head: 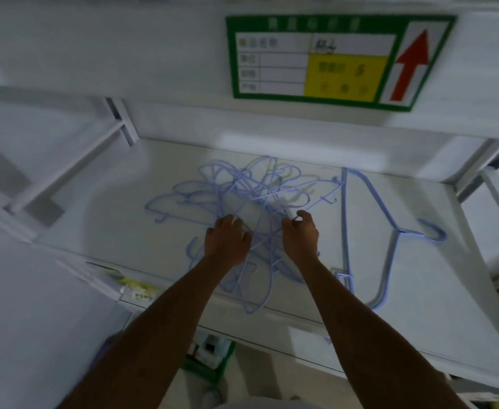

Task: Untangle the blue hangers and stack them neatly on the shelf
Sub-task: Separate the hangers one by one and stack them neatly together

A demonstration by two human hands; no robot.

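With only the sorted hangers (345, 219) lying aside, left hand (227, 240) and right hand (300, 237) fingers are gripping the remaining tangle (242, 196).

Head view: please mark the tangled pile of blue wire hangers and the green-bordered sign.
Tangled pile of blue wire hangers (239, 184): head view, crossing wires, middle.
Green-bordered sign (345, 76): head view, yellow panel.

White metal shelving fills the view under dim, cool light. The shelf (118, 231) is a pale, smooth board with a soft glare along its rear edge. The beam above it carries a green-bordered label (272, 66) with a yellow field and a red arrow (412, 63) pointing up. A diagonal brace (74, 169) crosses the left side. Below sits a green crate (207, 369).
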